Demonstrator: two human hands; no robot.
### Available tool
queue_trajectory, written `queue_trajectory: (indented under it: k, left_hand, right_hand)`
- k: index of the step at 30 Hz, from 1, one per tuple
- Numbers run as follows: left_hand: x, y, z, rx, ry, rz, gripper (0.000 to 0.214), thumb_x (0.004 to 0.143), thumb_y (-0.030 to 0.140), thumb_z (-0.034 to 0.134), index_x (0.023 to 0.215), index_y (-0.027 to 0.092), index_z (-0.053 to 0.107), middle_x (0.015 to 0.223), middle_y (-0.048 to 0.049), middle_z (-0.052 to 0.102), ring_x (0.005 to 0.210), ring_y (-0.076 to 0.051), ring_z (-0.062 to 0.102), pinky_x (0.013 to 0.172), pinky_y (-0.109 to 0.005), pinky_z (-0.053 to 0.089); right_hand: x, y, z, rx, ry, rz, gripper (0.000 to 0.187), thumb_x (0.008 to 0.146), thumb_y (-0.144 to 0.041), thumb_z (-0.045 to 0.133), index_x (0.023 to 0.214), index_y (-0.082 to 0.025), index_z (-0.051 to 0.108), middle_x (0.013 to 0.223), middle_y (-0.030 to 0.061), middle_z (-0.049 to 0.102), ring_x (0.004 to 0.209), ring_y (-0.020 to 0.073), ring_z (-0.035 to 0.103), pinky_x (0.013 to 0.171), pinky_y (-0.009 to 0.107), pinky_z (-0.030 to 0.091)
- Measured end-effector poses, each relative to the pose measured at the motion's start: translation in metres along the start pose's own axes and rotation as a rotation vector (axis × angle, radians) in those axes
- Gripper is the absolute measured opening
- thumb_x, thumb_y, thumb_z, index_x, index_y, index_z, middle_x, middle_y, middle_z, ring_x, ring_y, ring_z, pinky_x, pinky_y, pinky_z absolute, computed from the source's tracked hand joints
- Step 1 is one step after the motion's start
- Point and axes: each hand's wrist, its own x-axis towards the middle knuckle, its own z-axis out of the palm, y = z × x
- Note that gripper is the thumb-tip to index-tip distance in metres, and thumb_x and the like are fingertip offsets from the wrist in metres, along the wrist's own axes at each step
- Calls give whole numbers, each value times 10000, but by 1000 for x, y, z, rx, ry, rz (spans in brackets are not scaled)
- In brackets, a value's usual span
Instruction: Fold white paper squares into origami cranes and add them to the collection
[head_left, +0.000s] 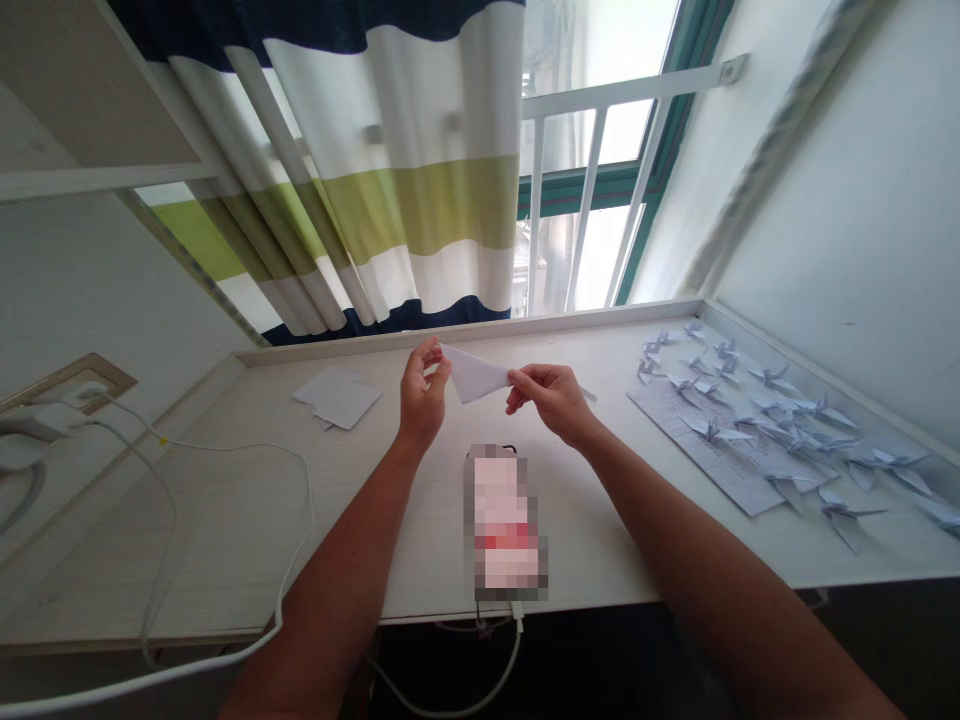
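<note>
Paper at three stages lies across the desk (pixel 225 520). On its left half rest flat, unfolded sheets (pixel 339 398). Above its middle, the left hand (pixel 421 395) and right hand (pixel 551 398) each pinch one end of a folded triangle (pixel 476 377), fingertips closed on it; it looks only a few folds in. On the desk's right end, many finished cranes (pixel 712 432) lie on and around a printed page (pixel 739 470), so much seems done and some is left.

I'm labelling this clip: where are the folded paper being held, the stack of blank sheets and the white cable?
folded paper (pixel 477 376): head view, middle of the white triangle.
stack of blank sheets (pixel 339 398): head view, top sheet's centre.
white cable (pixel 310 518): head view, middle of its long curve.
</note>
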Motion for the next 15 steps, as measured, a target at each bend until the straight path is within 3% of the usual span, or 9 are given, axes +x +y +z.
queue_trajectory:
  k: [3, 5, 7, 10, 12, 15]
  left_hand:
    - [-2, 9, -8, 262, -209, 270, 637, 891, 266, 582, 1504, 302, 415, 1559, -90, 453, 1409, -278, 436, 1127, -480, 384]
    - [-5, 17, -11, 378, -412, 438, 630, 861, 255, 624, 1471, 299, 475, 1568, -72, 457, 1489, -310, 326, 1215, -533, 244]
    - [-8, 22, -12, 441, -612, 499, 672, 850, 282, 675, 1488, 294, 465, 1540, -78, 501, 1499, -324, 323, 1241, -547, 179]
    - [-13, 22, -6, 406, -757, 465, 686, 847, 387, 733, 1478, 276, 490, 1489, -102, 558, 1425, -333, 441, 1188, -520, 315]
    - [-17, 16, 0, 325, -750, 359, 568, 914, 405, 661, 1445, 251, 529, 1388, -111, 640, 1249, -297, 605, 1063, -458, 457]
    - [-23, 9, 8, 177, -702, 189, 436, 1000, 421, 520, 1371, 206, 600, 1200, -108, 731, 982, -234, 701, 848, -352, 539]
  right_hand:
    - [3, 2, -5, 26, 30, 60, 359, 830, -483, 748, 734, -138, 715, 636, 53, 716, 581, 168, 687, 649, 315, 548]
    - [4, 3, -8, 0, 30, 94, 344, 825, -457, 753, 708, -136, 710, 626, 60, 716, 586, 169, 686, 653, 313, 551]
    - [5, 2, -10, -20, 29, 117, 340, 822, -447, 757, 692, -138, 705, 621, 62, 713, 587, 167, 682, 655, 312, 555]
    - [4, 2, -10, -21, 11, 117, 360, 835, -470, 745, 705, -137, 705, 635, 60, 708, 601, 163, 680, 661, 312, 563]
    - [4, 2, -8, -21, -21, 82, 387, 852, -511, 722, 747, -139, 711, 667, 58, 711, 625, 159, 681, 672, 313, 569]
    - [2, 3, -4, -37, -63, -9, 410, 819, -562, 744, 805, -154, 700, 755, 57, 727, 672, 159, 681, 676, 312, 576]
